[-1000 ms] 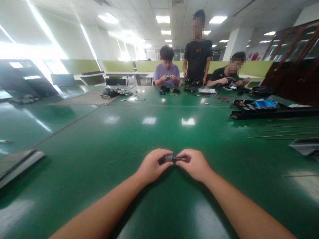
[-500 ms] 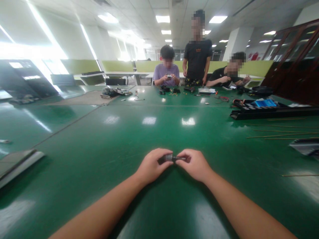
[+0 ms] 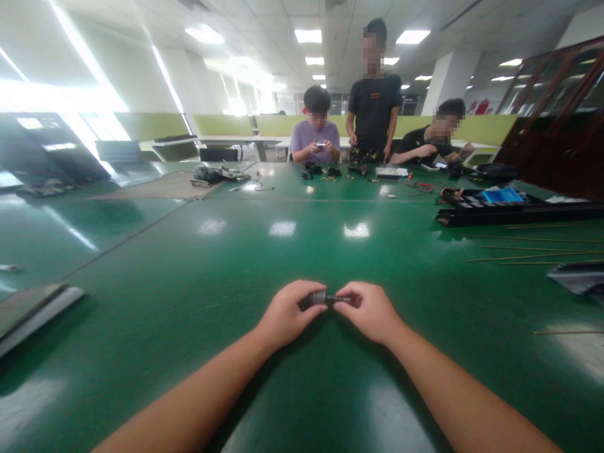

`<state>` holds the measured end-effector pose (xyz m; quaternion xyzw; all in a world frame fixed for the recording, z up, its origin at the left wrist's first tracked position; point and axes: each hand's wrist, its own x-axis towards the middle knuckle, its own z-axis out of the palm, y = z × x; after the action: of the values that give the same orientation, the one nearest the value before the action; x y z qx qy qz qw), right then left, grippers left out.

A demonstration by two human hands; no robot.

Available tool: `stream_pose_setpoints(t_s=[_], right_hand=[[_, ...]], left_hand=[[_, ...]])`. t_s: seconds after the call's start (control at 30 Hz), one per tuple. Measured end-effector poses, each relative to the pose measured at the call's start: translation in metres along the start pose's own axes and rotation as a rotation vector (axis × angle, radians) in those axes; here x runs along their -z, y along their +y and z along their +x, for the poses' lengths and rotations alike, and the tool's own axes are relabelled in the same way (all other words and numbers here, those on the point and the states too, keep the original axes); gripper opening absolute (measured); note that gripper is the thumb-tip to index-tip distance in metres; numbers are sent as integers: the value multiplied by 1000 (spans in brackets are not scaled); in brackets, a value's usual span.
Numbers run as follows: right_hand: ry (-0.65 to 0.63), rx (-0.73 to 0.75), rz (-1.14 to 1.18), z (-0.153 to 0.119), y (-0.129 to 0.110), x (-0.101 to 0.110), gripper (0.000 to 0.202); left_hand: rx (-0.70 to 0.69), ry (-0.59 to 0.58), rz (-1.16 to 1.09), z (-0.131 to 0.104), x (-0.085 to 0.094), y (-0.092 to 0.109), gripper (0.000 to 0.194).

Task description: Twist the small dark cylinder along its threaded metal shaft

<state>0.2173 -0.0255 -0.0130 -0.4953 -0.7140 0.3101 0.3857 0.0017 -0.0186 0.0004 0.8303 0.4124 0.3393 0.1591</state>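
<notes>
I record a small cylindrical piece [image 3: 319,298] at the centre of my dial, held between both hands, its length running from nine to three o'clock over the green table [image 3: 245,251]; from my remote seat I cannot tell whether it touches the surface. The left hand [image 3: 287,314], at nine o'clock, is gripping the wider grey body between thumb and fingers. The right hand [image 3: 372,311], at three o'clock, is closed in a pinch about the thin shaft [image 3: 341,299], thumb on the six o'clock side. The fingertips of the two hands stand near each other but apart, a dark neck [image 3: 329,301] exposed between them. Well out at nine o'clock lies a flat panel [image 3: 33,305]. Toward half past ten I note a heap of mixed parts [image 3: 219,175]. At two o'clock a long black tray [image 3: 472,219] bears a bright blue item [image 3: 503,195]. Several thin rods [image 3: 533,238] lie between two and three o'clock. At twelve o'clock a seated person in purple [image 3: 304,138] holds a small device [image 3: 321,146]; just past twelve a person in a black shirt [image 3: 375,113] stands; at one o'clock a third person [image 3: 415,141] leans at the table's far side
</notes>
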Motion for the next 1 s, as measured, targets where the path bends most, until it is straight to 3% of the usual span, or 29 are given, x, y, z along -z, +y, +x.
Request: stream_pose_setpoints(t_s=[1.0], right_hand=[[48, -26, 9, 0, -2, 2, 10]], left_hand=[[7, 16, -3, 0, -1, -2, 28]])
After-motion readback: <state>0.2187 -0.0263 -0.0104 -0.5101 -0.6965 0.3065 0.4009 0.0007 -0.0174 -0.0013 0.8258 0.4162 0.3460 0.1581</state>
